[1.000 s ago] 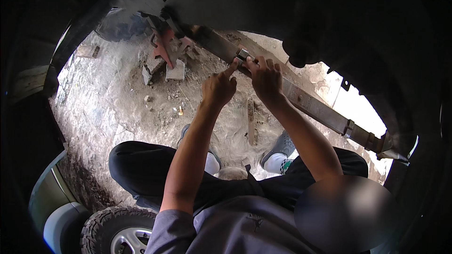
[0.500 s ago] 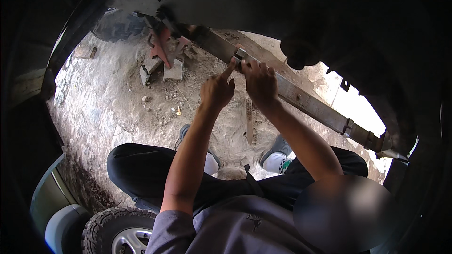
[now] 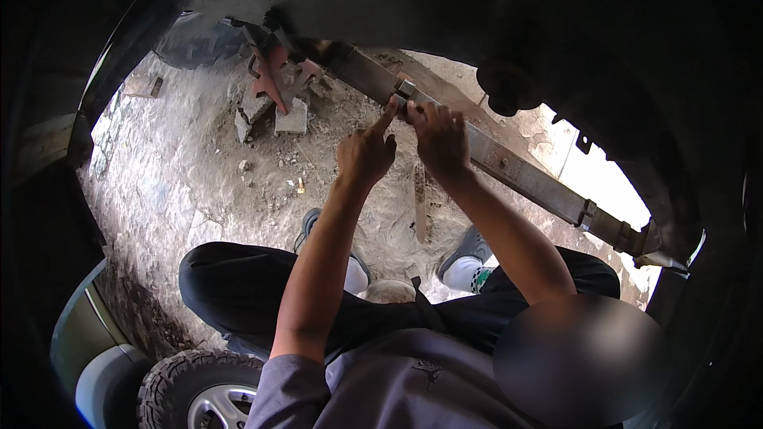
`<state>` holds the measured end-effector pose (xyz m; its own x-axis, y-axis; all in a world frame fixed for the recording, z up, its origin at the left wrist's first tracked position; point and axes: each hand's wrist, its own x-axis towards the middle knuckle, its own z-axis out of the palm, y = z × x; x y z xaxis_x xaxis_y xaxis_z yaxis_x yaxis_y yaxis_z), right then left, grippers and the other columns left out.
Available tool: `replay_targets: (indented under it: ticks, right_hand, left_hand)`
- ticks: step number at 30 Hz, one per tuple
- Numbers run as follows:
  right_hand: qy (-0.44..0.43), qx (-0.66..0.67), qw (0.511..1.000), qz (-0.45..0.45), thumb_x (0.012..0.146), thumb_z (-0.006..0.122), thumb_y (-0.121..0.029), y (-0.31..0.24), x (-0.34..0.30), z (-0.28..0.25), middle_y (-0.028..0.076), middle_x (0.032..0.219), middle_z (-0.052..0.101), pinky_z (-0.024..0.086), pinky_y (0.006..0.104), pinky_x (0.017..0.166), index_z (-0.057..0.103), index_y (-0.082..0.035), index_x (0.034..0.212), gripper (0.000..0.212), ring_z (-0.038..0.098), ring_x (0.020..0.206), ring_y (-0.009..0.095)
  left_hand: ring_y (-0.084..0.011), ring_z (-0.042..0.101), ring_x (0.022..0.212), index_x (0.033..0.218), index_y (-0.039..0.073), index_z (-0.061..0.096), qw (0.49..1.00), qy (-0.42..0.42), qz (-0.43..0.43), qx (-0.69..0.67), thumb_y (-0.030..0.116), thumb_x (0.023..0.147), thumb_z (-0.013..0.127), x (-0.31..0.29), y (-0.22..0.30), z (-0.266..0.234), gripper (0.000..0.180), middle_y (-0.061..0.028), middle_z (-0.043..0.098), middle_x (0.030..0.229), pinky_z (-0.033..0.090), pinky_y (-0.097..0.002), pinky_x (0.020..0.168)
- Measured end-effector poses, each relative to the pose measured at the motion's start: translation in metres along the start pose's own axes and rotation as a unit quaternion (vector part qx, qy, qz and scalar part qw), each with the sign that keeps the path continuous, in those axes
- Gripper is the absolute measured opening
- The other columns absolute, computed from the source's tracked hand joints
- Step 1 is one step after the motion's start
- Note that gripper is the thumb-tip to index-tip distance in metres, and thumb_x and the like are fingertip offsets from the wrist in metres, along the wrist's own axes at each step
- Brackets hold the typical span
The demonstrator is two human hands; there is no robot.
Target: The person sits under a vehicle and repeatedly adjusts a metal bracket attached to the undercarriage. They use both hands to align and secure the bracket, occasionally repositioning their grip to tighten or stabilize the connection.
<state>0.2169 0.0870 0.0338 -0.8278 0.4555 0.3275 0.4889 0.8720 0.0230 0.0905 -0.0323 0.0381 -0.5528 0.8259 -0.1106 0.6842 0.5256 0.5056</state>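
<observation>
A long rusty leaf spring (image 3: 517, 171) runs diagonally under a vehicle's dark underside, from upper left to lower right. A small metal clamp (image 3: 404, 93) wraps the spring near its upper part. My left hand (image 3: 367, 151) has its index finger stretched up, its tip touching the clamp, the other fingers curled. My right hand (image 3: 439, 137) lies on the spring just right of the clamp, fingers gripping it. I squat with my knees below the spring.
A red jack stand (image 3: 274, 79) stands on stone blocks (image 3: 292, 117) at the upper left. A flat metal bar (image 3: 420, 202) lies on the dirt ground (image 3: 199, 183). A knobby tyre (image 3: 199, 389) sits at the lower left. Another clamp (image 3: 586, 214) rings the spring lower right.
Both hands have stayed at the clamp, shifting only slightly up and to the left on the spring. The view has moved a little.
</observation>
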Motion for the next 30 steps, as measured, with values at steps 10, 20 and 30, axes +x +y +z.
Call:
replay_targets:
  ticks: [10, 20, 30]
  right_hand:
    - [-0.022, -0.004, 1.0, -0.007, 0.099, 0.061, -0.012, 0.009, 0.006, 0.002, 0.005, 0.118, 0.067, 0.047, 0.0433, 0.095, 0.067, -0.014, 0.14, 0.041, 0.066, 0.106, 0.025]
    - [0.026, 0.04, 0.999, 0.022, 0.099, 0.065, -0.013, 0.002, 0.004, 0.009, 0.004, 0.119, 0.068, 0.051, 0.0445, 0.096, 0.072, -0.014, 0.133, 0.035, 0.068, 0.108, 0.025]
    - [0.032, 0.055, 0.998, 0.012, 0.099, 0.065, -0.012, 0.012, 0.0, 0.011, 0.002, 0.119, 0.071, 0.051, 0.0425, 0.096, 0.075, -0.017, 0.129, 0.033, 0.069, 0.109, 0.023]
  left_hand:
    - [-0.0429, 0.076, 0.082, 0.167, 0.046, 0.031, 1.0, 0.001, -0.003, 0.0, 0.03, 0.096, 0.072, -0.001, -0.004, 0.002, 0.083, -0.02, 0.076, 0.083, 0.061, -0.0559, 0.08]
    - [-0.0446, 0.076, 0.083, 0.169, 0.046, 0.027, 1.0, -0.009, -0.005, 0.009, 0.028, 0.096, 0.072, 0.0, 0.002, -0.003, 0.087, -0.0206, 0.076, 0.083, 0.061, -0.0558, 0.079]
    - [-0.0415, 0.076, 0.08, 0.168, 0.049, 0.025, 1.0, -0.015, -0.004, -0.002, 0.028, 0.097, 0.071, -0.001, -0.004, 0.002, 0.088, -0.0178, 0.076, 0.082, 0.061, -0.0541, 0.075]
